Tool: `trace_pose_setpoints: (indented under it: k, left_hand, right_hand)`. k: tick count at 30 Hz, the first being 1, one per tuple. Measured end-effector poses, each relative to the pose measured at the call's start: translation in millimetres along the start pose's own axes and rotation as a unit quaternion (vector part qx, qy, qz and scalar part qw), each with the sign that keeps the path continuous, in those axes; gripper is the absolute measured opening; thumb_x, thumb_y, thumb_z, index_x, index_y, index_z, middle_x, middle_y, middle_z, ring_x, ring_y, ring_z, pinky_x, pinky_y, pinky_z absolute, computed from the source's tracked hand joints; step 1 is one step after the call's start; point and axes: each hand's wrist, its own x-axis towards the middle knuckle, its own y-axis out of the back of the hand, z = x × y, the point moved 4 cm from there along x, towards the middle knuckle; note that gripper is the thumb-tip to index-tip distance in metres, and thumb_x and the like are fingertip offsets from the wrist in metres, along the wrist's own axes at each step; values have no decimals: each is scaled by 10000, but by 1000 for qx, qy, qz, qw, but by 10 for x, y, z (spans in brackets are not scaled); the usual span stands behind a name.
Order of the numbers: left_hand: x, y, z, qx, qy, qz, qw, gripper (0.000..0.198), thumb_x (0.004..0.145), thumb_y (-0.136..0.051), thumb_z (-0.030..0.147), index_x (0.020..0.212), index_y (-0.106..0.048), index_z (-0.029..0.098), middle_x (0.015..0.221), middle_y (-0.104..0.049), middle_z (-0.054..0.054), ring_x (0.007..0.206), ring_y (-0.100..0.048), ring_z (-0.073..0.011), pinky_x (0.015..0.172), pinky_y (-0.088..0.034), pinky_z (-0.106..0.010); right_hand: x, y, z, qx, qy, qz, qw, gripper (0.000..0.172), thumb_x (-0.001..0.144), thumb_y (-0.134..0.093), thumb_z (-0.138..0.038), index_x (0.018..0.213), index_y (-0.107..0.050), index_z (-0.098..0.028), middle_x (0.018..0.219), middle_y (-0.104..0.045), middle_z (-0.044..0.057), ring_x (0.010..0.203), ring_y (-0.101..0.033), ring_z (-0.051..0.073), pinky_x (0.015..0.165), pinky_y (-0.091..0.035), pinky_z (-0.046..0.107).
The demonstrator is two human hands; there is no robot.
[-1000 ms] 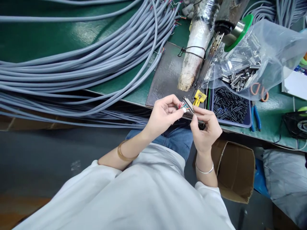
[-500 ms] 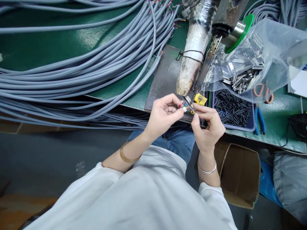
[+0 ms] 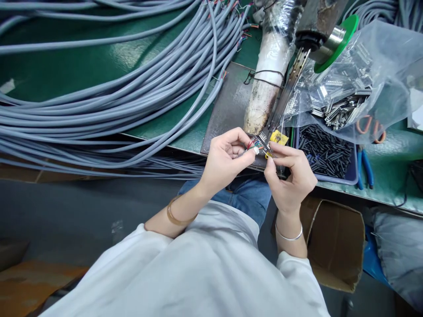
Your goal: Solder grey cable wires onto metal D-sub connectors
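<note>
Thin coloured wires [image 3: 256, 144] are pinched between the thumb and fingers of my left hand [image 3: 229, 152]. Their ends meet a small metal connector [image 3: 263, 138] just under the tip of a soldering iron [image 3: 291, 83]. My right hand [image 3: 291, 169] is closed at the right side of the connector, thumb and forefinger nearly together; what lies between them is too small to make out. A white wrapped, scorched rod [image 3: 266, 83] comes down beside the iron, and a yellow piece [image 3: 279, 137] lies behind my right fingers.
Many grey cables [image 3: 148, 97] cover the left. At right are a green solder spool [image 3: 340, 44], a plastic bag of connectors [image 3: 346, 83], a tray of black sleeves [image 3: 325, 152], blue-handled pliers [image 3: 365, 169] and orange-handled scissors [image 3: 380, 132]. An open cardboard box [image 3: 337, 242] stands below.
The view has shifted slightly, so the bench items appear a little further right. My right fingertips are slightly further from the connector; my left hand keeps its pinch on the wires.
</note>
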Motion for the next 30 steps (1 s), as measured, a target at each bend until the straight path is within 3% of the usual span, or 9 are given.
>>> trace_pose_setpoints:
  k: [11,30]
  left_hand:
    - [-48,-2,-69,-15,11,-19,1000,229,785,-780,261,749,-576,163,732,-615,25,451,-453,-11,407,-378,-139]
    - [-10,-40,30,-2,-7,-14,1000,186,761,-752,171,713,-573,163,660,-563,51,444,-444,-13,395,-350,-137]
  right_hand:
    - [-53,13,17,20,-35,3,999,156,869,-669,-85,869,-614,-230,1008,-781,31,919,-758,174,814,-621,336]
    - [55,33,-55,-48,4,5,999,162,855,-720,-103,892,-658,-248,966,-786,9,890,-760,177,786,-622,337]
